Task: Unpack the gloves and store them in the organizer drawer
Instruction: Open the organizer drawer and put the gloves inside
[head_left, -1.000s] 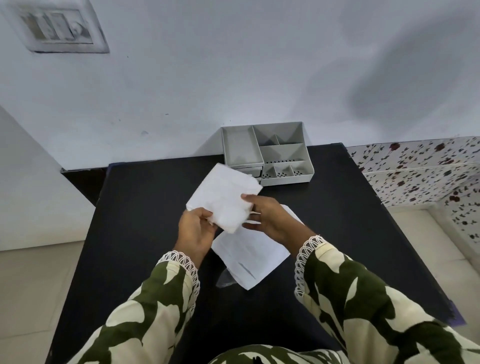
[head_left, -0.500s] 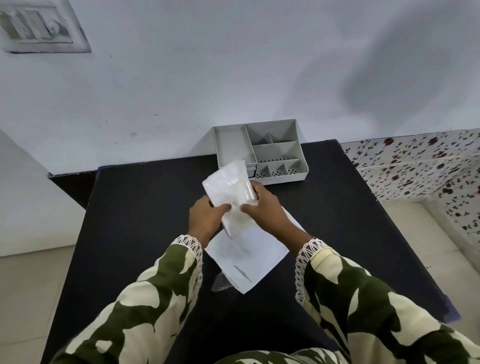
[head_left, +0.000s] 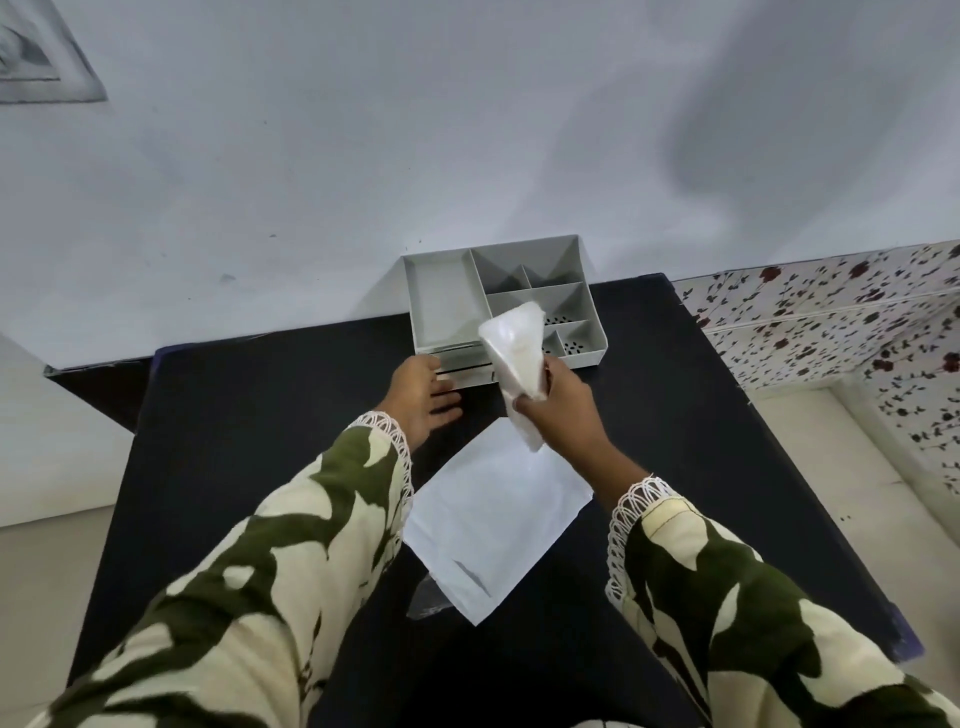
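A grey organizer (head_left: 444, 299) with several compartments stands at the far edge of the black table (head_left: 234, 441), against the wall. Its drawer front (head_left: 467, 366) faces me at the lower left. My right hand (head_left: 563, 410) is shut on a folded white bundle of gloves (head_left: 517, 358), held up in front of the organizer. My left hand (head_left: 426, 392) reaches out with fingers spread, its fingertips at the drawer front. The flat white paper wrapper (head_left: 493, 514) lies on the table between my arms.
A scrap of clear plastic (head_left: 428, 597) lies by the wrapper's near corner. A blue-white wall rises right behind the organizer. To the right is a floral-tiled ledge (head_left: 831, 322) and to the left a pale floor.
My left hand let go of the glove bundle and reached forward to the drawer front. My right hand carried the bundle forward and up, alone. The view shifted closer to the organizer.
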